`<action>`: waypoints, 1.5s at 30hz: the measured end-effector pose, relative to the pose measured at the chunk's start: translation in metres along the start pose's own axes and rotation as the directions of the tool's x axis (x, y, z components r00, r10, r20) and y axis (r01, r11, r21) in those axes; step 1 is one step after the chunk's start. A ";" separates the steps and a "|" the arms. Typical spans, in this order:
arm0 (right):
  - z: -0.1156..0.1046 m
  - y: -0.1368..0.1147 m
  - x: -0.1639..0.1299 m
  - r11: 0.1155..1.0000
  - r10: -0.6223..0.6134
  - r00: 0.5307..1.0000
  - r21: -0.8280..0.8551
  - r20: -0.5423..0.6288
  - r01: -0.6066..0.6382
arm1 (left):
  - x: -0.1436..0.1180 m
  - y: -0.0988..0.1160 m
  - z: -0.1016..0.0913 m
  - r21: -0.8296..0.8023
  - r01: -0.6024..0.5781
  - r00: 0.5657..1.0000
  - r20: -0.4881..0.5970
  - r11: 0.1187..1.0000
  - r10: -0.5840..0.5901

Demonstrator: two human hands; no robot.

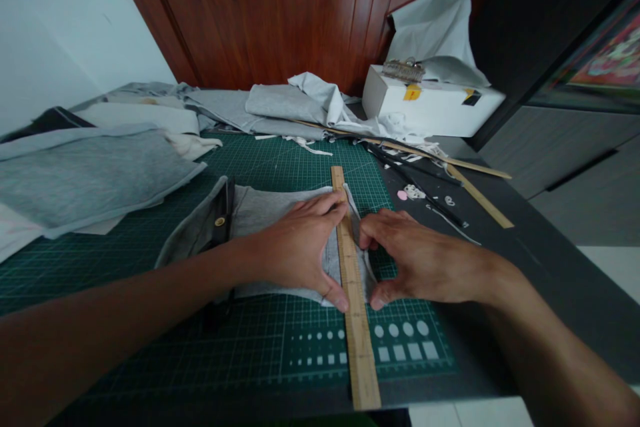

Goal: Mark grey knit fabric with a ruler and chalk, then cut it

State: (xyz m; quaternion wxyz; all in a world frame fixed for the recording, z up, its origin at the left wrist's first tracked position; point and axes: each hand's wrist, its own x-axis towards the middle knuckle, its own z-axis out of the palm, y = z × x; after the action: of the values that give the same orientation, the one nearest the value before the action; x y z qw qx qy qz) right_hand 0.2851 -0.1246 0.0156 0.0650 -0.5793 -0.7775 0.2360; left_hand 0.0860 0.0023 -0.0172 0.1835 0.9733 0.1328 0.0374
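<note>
- My left hand is spread wide, fingers and thumb pressing grey fabric beside the wooden ruler.
- My right hand, thumb and fingertips apart, touches the fabric's right edge.
- The ruler lies across the fabric, between my hands.
- Beneath both: a green cutting mat.
- Beyond my right hand: a white box.

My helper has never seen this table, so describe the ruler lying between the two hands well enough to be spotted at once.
On the dark table, find the green cutting mat. The wooden ruler crosses the grey fabric there, between the left hand and right hand. Unlike the wooden strips further back, it lies over that fabric.
</note>
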 end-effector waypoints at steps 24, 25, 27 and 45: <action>-0.001 0.003 0.000 1.000 -0.010 1.000 0.004 -0.020 0.010 | 0.001 0.003 0.006 -0.006 0.034 0.998 -0.058 0.999 -0.035; -0.001 0.004 0.000 1.000 -0.015 1.000 0.009 -0.021 0.016 | 0.001 0.003 0.006 -0.006 0.032 0.997 -0.066 0.999 -0.033; 0.000 0.009 0.003 0.999 -0.034 0.998 0.031 -0.046 0.036 | 0.001 0.003 0.006 -0.006 0.029 0.997 -0.077 1.000 -0.029; 0.027 0.000 0.028 0.826 0.201 0.906 -0.433 -0.372 -0.361 | -0.002 -0.001 0.012 0.056 0.039 0.994 -0.101 0.998 -0.033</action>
State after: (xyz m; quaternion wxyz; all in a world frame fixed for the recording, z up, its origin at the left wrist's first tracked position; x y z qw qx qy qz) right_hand 0.2661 -0.1058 -0.0127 0.0009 -0.7155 -0.6963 -0.0566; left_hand 0.0852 -0.0018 -0.0289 0.1489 0.9726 0.1603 0.0790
